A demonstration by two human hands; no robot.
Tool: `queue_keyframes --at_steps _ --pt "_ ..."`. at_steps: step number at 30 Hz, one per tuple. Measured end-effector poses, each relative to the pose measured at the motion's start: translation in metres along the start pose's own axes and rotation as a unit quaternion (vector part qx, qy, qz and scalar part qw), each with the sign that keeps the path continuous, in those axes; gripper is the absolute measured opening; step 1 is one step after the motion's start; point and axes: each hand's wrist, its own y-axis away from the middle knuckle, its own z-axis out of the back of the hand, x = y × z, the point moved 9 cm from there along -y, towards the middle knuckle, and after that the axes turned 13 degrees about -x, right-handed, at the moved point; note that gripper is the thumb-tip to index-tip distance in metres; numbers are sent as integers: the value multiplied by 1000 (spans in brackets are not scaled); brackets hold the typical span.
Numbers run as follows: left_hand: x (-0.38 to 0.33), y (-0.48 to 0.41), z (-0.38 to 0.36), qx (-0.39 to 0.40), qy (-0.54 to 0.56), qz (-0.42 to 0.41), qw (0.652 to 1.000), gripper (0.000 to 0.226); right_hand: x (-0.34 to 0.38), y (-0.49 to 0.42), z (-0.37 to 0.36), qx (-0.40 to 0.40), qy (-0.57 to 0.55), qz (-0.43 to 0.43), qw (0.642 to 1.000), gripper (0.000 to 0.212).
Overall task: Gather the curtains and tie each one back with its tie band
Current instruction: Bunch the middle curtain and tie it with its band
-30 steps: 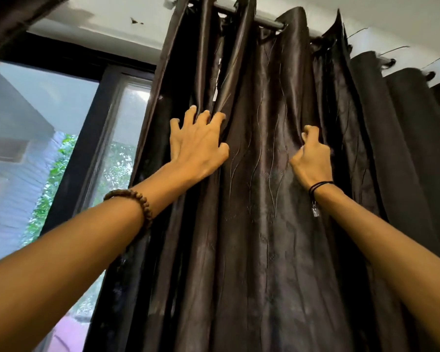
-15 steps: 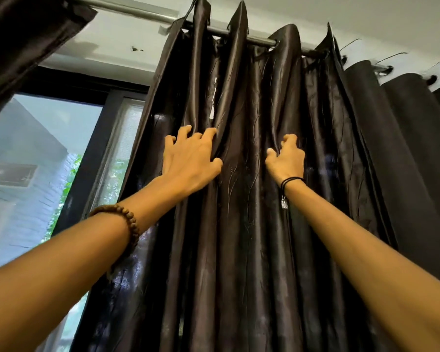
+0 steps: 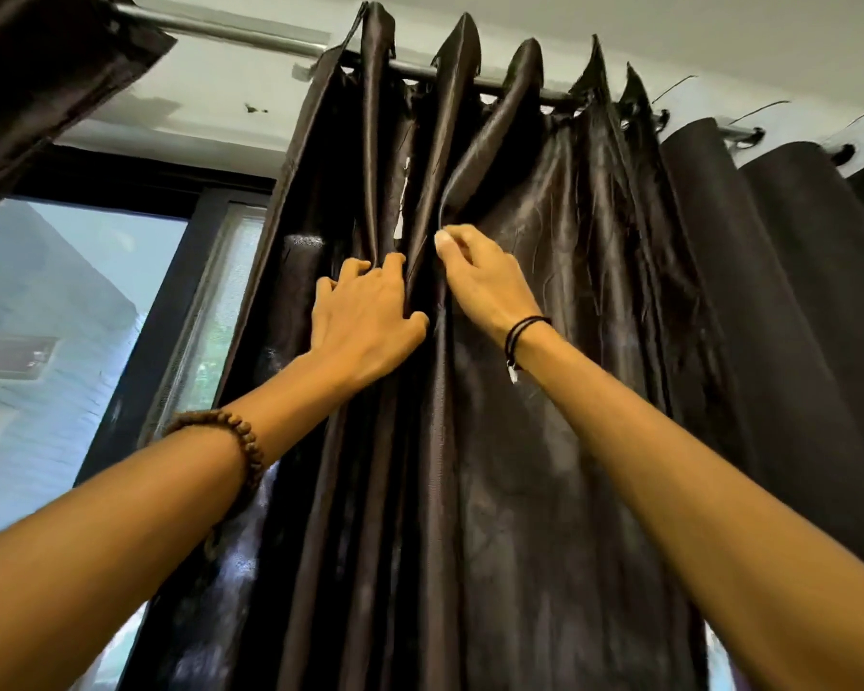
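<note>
Hanging from the rod (image 3: 220, 30) ahead, the satin curtain (image 3: 544, 491) looks light, limp and slippery, so my left hand (image 3: 365, 316) clutches its bunched pleats while my right hand (image 3: 480, 284) pinches the next fold.

Soft daylight is coming in through the window (image 3: 71, 316) at the left and is gleaming in pale streaks on the glossy dark curtain (image 3: 544, 441), whose deeper folds are sinking into shadow, while the wide lens is bowing the rod (image 3: 220, 29) and stretching the corners, with slight blur softening the edges.
</note>
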Motion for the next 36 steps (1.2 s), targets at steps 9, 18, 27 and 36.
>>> queue_keyframes --at_steps 9,18,27,36 --pt "-31 0 -10 -15 -11 14 1000 67 -95 1 85 -103 323 10 941 46" --pt "-30 0 -18 -13 4 28 1000 73 -144 -8 118 -110 212 -52 970 35" --pt "-24 -4 2 -89 -35 -44 994 59 -87 -19 73 -160 157 -22 974 54" --pt "18 -24 43 -204 -50 -71 975 46 -51 -31 10 -116 83 -51 988 22"
